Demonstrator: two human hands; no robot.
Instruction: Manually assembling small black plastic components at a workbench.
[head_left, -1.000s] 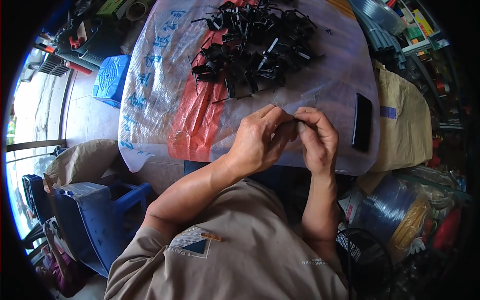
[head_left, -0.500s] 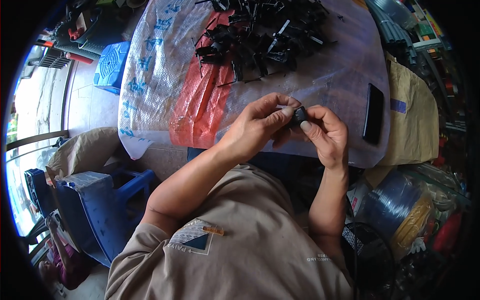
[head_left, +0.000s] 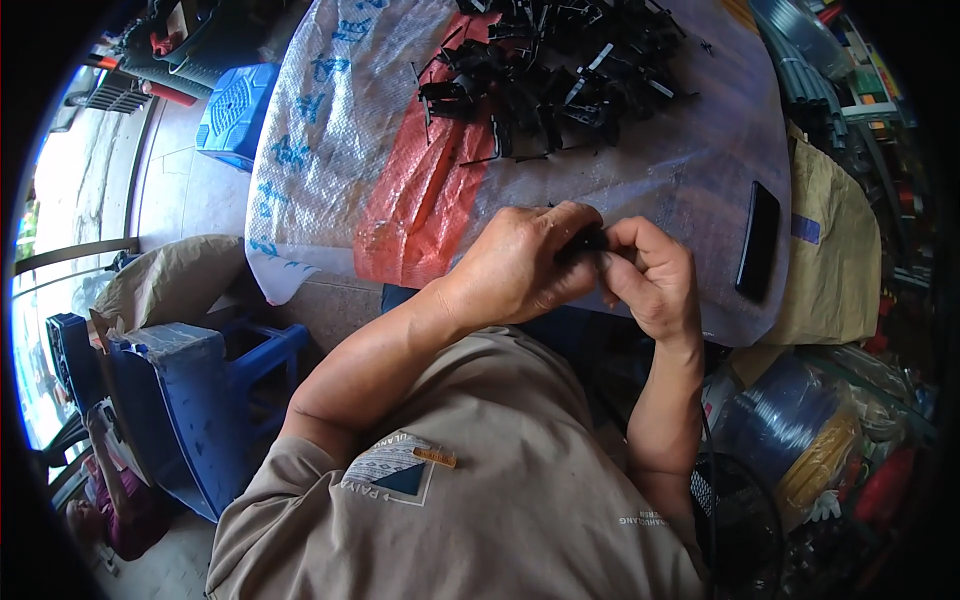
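Between my two hands is a small black plastic part [head_left: 584, 243], mostly covered by fingers, so its exact kind is hidden. My left hand [head_left: 525, 258] is wrapped round it, the back of the hand turned up. From the other side, the fingertips of my right hand [head_left: 655, 275] pinch at its end. Both hands are over the near edge of the sheet-covered table [head_left: 560, 185]. Beyond them lies a heap of black plastic pieces [head_left: 545, 80], several with thin rods sticking out.
A black phone [head_left: 758, 241] lies at the table's right edge, beside a tan sack [head_left: 835, 240]. Blue stools [head_left: 235, 115] stand at the left, with a blue bin [head_left: 180, 410] nearer me. Clear plastic rolls [head_left: 785, 415] are at lower right. Another person [head_left: 125, 500] is at far lower left.
My left hand has rolled over and closed further round the black part, which is now more covered. The right fingers have drawn in tighter. The whole view has shifted slightly.
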